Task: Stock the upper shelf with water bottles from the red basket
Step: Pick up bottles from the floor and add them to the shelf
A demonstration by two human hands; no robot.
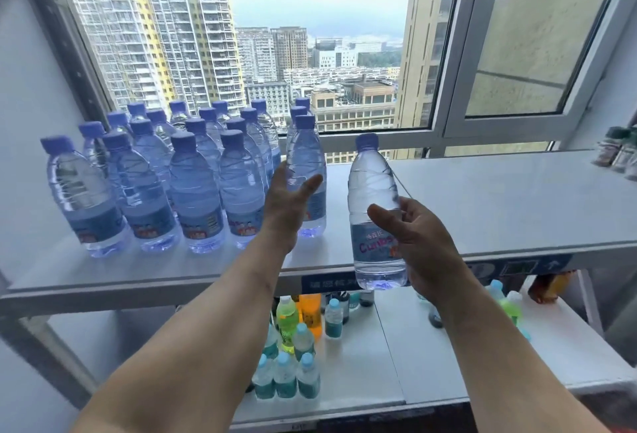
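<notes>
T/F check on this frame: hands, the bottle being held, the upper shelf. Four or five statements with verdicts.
1. The right hand holds a water bottle. True.
2. The held bottle lies flat on the upper shelf. False: it is upright, in the air at the shelf's front edge.
3. The left hand grips a bottle. False: its fingers are spread open.
4. The shelf bottles have blue caps. True.
5. The lower shelf holds only water. False: green and orange drinks too.
</notes>
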